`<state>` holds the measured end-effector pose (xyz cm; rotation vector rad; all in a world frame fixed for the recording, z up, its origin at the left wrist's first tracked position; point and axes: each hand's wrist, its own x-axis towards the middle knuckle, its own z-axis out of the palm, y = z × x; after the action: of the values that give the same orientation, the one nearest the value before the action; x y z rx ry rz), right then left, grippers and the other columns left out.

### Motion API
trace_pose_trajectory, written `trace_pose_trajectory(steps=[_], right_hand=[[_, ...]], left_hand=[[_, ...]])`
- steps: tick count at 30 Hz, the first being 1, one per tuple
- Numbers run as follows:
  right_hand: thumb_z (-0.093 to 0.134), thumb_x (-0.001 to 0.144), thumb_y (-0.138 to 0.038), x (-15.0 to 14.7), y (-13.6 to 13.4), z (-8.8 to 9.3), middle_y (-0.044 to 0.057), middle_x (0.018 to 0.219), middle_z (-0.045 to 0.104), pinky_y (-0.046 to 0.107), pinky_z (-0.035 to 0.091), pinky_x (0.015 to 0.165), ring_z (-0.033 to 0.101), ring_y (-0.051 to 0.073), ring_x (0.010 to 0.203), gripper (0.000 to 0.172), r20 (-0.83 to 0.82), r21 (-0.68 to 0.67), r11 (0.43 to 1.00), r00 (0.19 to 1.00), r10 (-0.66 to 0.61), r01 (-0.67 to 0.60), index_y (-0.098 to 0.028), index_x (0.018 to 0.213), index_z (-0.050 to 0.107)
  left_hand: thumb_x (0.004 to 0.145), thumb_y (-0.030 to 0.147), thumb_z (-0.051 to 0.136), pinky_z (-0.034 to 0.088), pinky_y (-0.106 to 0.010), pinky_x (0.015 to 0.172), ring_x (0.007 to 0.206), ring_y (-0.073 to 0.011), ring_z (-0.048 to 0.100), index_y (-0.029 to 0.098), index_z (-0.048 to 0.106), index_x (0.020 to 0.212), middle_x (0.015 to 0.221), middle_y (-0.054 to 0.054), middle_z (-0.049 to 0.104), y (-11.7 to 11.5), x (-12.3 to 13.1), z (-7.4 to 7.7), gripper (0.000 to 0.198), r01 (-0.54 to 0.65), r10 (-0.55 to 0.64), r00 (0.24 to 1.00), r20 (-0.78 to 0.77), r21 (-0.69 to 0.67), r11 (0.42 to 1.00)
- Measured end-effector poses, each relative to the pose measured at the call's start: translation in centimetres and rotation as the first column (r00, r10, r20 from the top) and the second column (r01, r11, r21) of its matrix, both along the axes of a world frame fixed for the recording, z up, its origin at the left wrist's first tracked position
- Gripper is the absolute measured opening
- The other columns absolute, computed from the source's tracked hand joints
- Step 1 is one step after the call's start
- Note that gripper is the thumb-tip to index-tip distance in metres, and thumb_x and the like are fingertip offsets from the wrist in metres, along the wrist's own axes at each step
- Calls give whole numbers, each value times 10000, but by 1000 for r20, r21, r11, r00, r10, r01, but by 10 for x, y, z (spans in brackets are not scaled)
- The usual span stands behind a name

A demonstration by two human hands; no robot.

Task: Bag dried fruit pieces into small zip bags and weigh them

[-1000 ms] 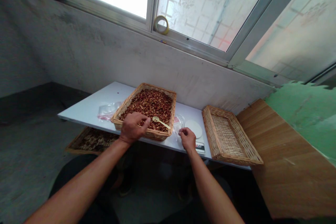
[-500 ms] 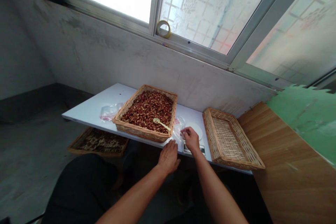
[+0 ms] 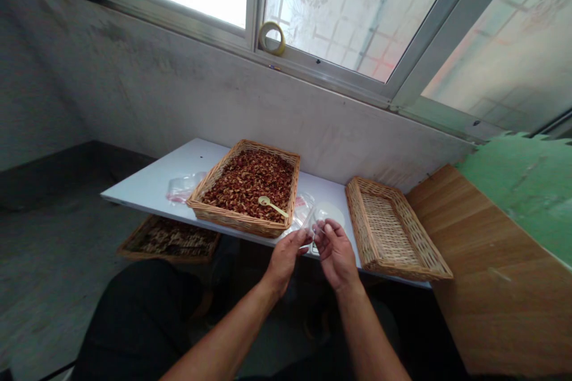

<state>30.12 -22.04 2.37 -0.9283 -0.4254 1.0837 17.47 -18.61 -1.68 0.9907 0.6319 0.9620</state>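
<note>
Between my two hands is a clear plastic bag (image 3: 313, 218), hard to see against the table. The fingers of my left hand (image 3: 286, 256) are closed on its left side, and my right hand (image 3: 336, 252) pinches it on the right. Just behind the hands are more clear bags (image 3: 304, 205) with red print. A round white scale plate (image 3: 333, 212) lies behind my right hand, and the scale's body is mostly hidden by it. To the left stands a wicker basket (image 3: 241, 224) full of reddish-brown nut pieces (image 3: 252, 181), with a pale yellow spoon (image 3: 272, 206) resting on them.
A second wicker basket (image 3: 393, 229) stands at the table's right, beside a wooden panel (image 3: 496, 274). More plastic bags (image 3: 183, 186) lie on the white table (image 3: 156, 175) at left. Below is another filled basket (image 3: 167, 241). A tape roll (image 3: 271, 38) sits on the windowsill.
My left hand has risen from the table's edge and my right hand has turned inward. The hands have come together, now holding a clear bag between them. The view has shifted slightly.
</note>
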Motion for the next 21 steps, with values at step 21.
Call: trace_pose_trajectory(steps=[21], right_hand=[[841, 758, -403, -36, -41, -21, 78, 1147, 734, 355, 525, 950, 672, 236, 1083, 469, 380, -71, 986, 910, 165, -149, -233, 1170, 695]], left_hand=[[757, 466, 807, 430, -238, 590, 597, -133, 554, 173, 679, 675, 646, -9, 660, 1, -73, 10, 330, 47, 19, 960, -280, 226, 973]])
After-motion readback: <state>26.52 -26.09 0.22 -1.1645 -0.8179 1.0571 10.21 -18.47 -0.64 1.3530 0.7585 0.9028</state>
